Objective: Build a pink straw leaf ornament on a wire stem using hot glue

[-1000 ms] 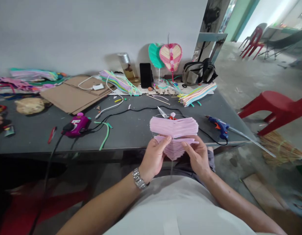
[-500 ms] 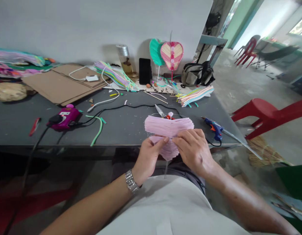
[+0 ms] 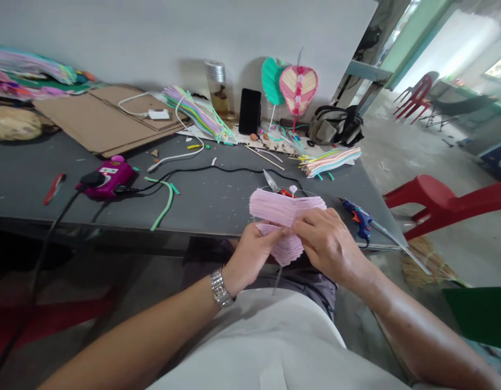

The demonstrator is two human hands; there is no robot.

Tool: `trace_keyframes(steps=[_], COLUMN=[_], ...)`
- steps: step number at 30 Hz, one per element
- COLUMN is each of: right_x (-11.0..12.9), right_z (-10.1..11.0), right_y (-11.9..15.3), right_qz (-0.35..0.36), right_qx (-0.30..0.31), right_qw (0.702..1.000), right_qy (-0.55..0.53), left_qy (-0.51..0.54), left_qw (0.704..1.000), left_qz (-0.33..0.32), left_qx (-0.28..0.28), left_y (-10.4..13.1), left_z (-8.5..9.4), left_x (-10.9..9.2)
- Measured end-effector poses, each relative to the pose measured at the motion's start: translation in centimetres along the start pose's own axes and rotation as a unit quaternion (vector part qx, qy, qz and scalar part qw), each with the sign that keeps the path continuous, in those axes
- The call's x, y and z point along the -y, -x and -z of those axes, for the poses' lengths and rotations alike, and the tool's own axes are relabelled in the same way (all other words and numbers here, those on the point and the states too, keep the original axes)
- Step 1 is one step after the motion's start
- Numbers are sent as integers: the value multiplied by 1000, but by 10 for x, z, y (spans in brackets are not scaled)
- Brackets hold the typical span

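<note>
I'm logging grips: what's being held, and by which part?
The left hand holds a pale pink, pointed piece of layered strips by its left middle; the right hand pinches it near the centre.

Head cam, faces fwd & dwn.

Right of centre, the right hand (image 3: pixel 325 238) hides part of the pink piece (image 3: pixel 277 207). The frame's right edge crops a red chair (image 3: pixel 439 197).

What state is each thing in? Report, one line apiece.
Pink fan, held by left hand and right hand
Glue gun, lying down, glue stick inserted
Smartphone, propped upright, screen dark
Silver-lidded jar, closed, partly filled
Magenta power socket, plug inserted
Scissors, partly hidden, opening unclear
Wristwatch, worn
</note>
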State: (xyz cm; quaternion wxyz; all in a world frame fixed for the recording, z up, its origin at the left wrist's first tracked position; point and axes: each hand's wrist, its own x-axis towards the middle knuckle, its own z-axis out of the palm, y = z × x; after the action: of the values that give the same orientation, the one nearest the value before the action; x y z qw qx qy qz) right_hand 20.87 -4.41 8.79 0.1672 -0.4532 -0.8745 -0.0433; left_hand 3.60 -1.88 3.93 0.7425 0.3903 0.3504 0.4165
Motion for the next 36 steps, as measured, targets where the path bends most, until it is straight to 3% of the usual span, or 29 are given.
trace_keyframes(steps=[8, 12, 21, 24, 30, 36], right_x=[-1, -7, -13, -13, -15, -14], right_z=[9, 9, 4, 1, -3, -6], right_y=[-8, -9, -3, -3, -3, -6], right_qz=[78, 114, 81, 79, 92, 98], right_qx=[39, 28, -4, -8, -31, -33], right_qw=[996, 992, 997, 997, 994, 994], right_qy=[31, 44, -6, -19, -45, -36], left_qy=[-29, -46, 0, -37, -122, -22], left_qw=[999, 998, 995, 990, 982, 996], left_qz=[-18, -36, -88, -122, -141, -90], left_qx=[4, 15, -53, -61, -23, -12], left_y=[2, 2, 10, 13, 11, 9], left_z=[2, 4, 6, 11, 21, 15], left_x=[-3, -9, 2, 7, -3, -1])
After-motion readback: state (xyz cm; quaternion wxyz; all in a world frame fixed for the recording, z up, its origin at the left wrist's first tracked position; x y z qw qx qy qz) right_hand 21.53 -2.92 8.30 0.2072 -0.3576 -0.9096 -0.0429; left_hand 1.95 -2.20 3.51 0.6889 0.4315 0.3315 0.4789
